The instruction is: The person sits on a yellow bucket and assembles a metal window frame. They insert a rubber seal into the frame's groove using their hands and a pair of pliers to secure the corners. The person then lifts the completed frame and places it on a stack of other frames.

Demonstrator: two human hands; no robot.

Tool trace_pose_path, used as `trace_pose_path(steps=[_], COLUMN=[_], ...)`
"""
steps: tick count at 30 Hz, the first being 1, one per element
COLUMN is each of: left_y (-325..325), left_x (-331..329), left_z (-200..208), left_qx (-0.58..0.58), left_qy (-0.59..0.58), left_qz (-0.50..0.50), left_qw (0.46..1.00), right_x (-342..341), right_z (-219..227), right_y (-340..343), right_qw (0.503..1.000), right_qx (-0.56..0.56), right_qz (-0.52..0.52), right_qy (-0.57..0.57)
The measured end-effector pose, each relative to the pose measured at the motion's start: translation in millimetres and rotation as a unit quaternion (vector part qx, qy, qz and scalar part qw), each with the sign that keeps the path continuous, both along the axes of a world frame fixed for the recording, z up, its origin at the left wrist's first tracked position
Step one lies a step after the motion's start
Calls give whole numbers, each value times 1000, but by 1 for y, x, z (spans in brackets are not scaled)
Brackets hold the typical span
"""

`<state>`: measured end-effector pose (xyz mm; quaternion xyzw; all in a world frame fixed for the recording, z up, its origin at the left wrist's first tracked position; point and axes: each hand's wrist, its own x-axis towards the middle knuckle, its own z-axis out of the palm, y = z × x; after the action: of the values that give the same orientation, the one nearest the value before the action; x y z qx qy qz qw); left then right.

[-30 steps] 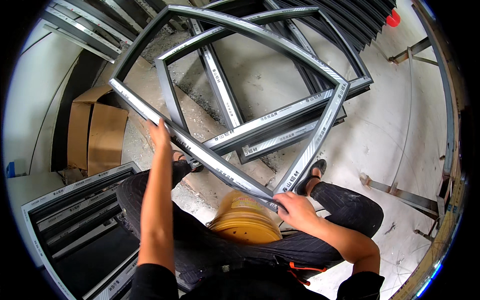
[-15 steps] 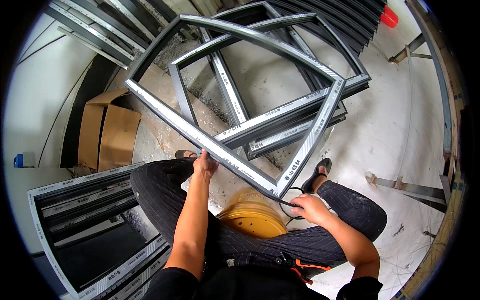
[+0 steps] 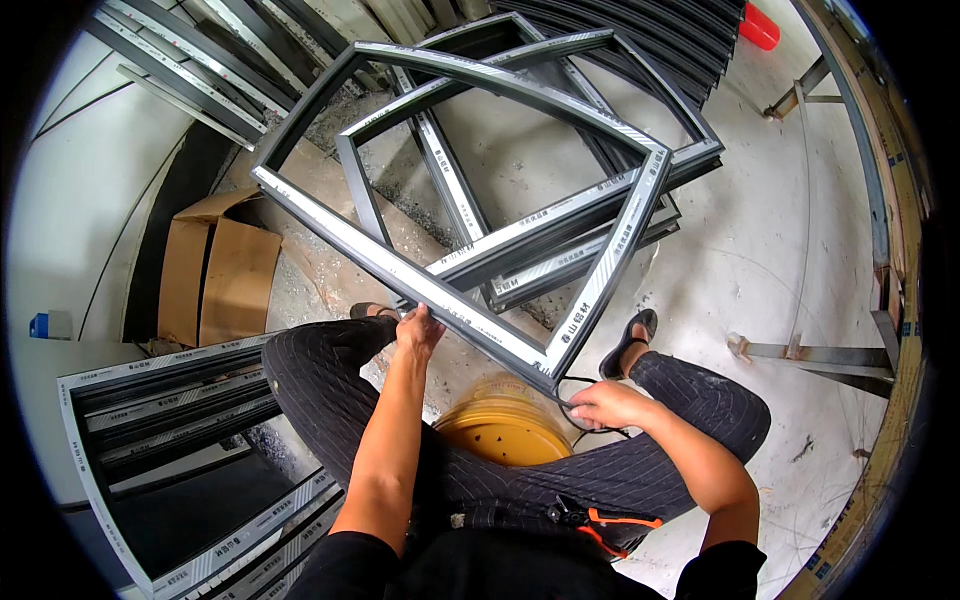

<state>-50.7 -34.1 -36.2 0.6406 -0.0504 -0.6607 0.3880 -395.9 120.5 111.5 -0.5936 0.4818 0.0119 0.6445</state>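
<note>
A polygonal metal window frame (image 3: 350,236), dark with pale printed film, lies tilted over other frames in front of me. My left hand (image 3: 418,330) is closed around its near bar, thumb on top. At the frame's near right corner, my right hand (image 3: 608,404) pinches a thin black rubber strip (image 3: 562,398). That strip runs from the corner to my fingers and loops loosely beneath the hand. Whether it sits in a groove there is hidden. Below the frame, a yellow bucket (image 3: 500,435) stands between my legs.
More stacked frames (image 3: 200,365) lie at my left, by an open cardboard box (image 3: 240,275). Dark metal bars (image 3: 190,75) lean at the far left. A red container (image 3: 759,27) sits at the far right. Orange-handled pliers (image 3: 622,520) rest at my lap. Metal legs stand along the right.
My right hand has shifted left and slightly up with the strip, closer to the frame's corner. My left hand keeps its grip, and the frame's right end shifts slightly left.
</note>
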Motion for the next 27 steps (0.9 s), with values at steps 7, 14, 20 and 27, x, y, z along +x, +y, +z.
trace_pose_path(steps=[7,14,20,27], left_y=[24,37,46,59], left_x=[-11,-35,-36,-46], left_z=[5,23,15,13], left_qx=[4,20,10,-8], left_qy=[71,86,25,0], left_qz=[-42,-40,-53,-91], left_qw=[997,995,998,996], right_x=[-2,-3,5,5], right_z=[2,-2,6,-8], right_y=[-3,-2,-6,-1], right_qw=[988,981,977,985], right_qx=[-77,-90,-75,-140], right_qz=[49,85,125,84], right_qy=[124,148,157,59])
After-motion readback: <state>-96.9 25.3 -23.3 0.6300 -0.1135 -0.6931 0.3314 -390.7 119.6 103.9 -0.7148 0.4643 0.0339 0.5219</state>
